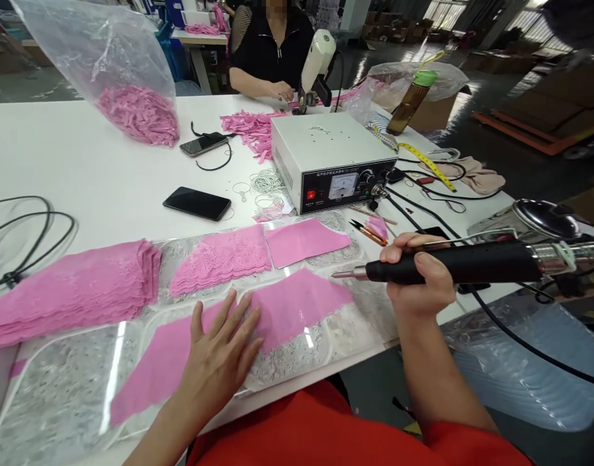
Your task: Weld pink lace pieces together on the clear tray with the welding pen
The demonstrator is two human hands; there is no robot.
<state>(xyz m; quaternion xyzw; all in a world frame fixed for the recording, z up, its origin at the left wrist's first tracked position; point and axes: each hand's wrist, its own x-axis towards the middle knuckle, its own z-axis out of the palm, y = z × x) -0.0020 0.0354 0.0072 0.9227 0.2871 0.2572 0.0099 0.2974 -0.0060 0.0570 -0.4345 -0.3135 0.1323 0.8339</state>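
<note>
Head view: left hand [223, 353] splayed over pink cloth [297, 304], right hand [418, 294] gripping the black tool [476, 264] at its two o'clock; I judge a loosened grip could snag the cloth.

Head camera: above the red garment [301, 433], facing forward and down
Left hand [223, 346], right hand [423, 275]: close
White table [107, 175]: seen across from its near side
Dim floor [493, 156]: far, depth hard to judge

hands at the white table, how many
3: left hand on pink fabric, right hand holding a black tool, a co-worker's hand across the table; others may be hidden.
</note>
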